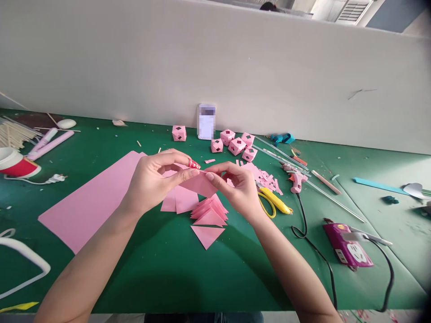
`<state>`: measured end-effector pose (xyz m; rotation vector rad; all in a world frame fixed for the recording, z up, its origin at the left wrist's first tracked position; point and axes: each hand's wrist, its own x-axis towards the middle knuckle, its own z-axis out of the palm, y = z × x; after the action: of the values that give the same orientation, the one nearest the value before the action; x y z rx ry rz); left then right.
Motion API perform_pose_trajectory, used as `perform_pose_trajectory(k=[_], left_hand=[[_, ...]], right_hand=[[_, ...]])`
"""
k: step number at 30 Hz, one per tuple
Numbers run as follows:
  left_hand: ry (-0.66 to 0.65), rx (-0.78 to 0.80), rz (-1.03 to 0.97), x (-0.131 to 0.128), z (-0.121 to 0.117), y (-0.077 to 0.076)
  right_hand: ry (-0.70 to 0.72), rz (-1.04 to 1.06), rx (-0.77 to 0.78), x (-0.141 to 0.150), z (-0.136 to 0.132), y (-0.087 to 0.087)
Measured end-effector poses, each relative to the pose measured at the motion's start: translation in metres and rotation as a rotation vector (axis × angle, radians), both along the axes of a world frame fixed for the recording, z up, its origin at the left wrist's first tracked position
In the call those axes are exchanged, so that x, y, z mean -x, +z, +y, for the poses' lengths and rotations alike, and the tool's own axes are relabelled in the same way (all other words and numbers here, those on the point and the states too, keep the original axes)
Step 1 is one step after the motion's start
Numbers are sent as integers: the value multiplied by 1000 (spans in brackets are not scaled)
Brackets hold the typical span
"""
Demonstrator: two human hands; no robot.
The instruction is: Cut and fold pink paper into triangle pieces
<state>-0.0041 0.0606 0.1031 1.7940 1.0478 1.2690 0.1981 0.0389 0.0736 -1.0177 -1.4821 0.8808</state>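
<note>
Between both hands hangs a small piece of pink paper [198, 183], pinched along its upper edge. My left hand [155, 172] grips it with thumb and fingers; a red and white wrap covers one fingertip. My right hand [234, 181] pinches the same edge close by. Just below lies a pile of folded pink paper triangles [209, 211], with a single pink triangle [207, 235] nearer to me. Flat pink paper squares [186, 200] lie partly under the left hand. Large pink sheets [97, 197] are spread to the left.
Several folded pink paper shapes [236, 146] sit by a phone [206, 122] leaning on the wall. To the right are yellow-handled scissors [276, 200], a pink glue gun [297, 181], clear sticks and a purple power strip [348, 246]. A red and white cup [20, 163] lies left.
</note>
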Motion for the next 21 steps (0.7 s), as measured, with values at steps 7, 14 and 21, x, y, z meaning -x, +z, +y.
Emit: perform_pose_trajectory(k=[7, 14, 21], left_hand=[[29, 88, 22, -4, -4, 1], [31, 151, -20, -9, -5, 1], [-38, 197, -58, -10, -6, 1]], right_hand=[[9, 2, 31, 0, 0, -2], [0, 60, 7, 5, -2, -3], [-4, 78, -6, 8, -6, -1]])
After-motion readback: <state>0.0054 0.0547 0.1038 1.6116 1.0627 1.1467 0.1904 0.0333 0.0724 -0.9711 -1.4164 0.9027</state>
